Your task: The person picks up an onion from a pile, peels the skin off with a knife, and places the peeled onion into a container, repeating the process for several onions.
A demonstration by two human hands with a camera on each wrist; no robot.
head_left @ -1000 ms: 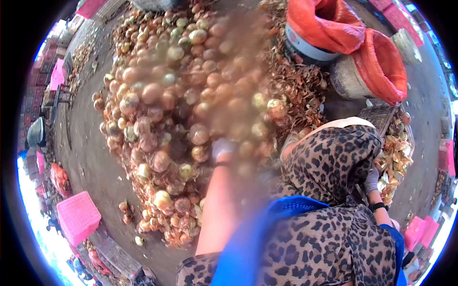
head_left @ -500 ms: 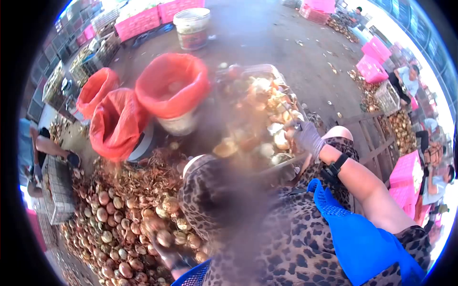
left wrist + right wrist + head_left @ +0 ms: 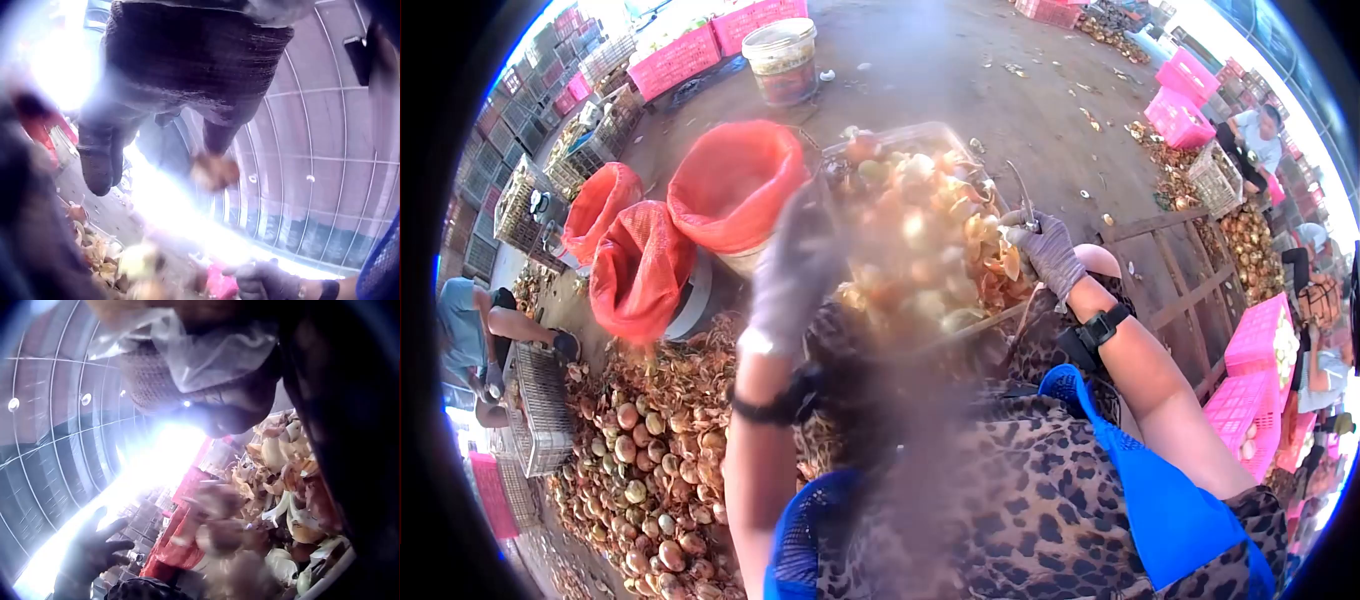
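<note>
My gloved left hand is raised over the near left side of a crate of onions and peeled skins, blurred in the head view. Its fingers look spread in the right wrist view, where the same left hand shows dark against the light. A blurred brown onion appears by a fingertip in the left wrist view. Several blurred onions show above the crate in the right wrist view. At the crate's right edge, my gloved right hand grips a thin-bladed knife, blade pointing up.
Red mesh sacks line buckets left of the crate. A large heap of onions lies at lower left. A lidded white bucket stands farther back. Pink crates and seated people are at right, beside a wooden pallet.
The view has swung from the onion heap to the crate. My left hand has come up from the heap to the crate; my right hand stays at its right edge with the knife.
</note>
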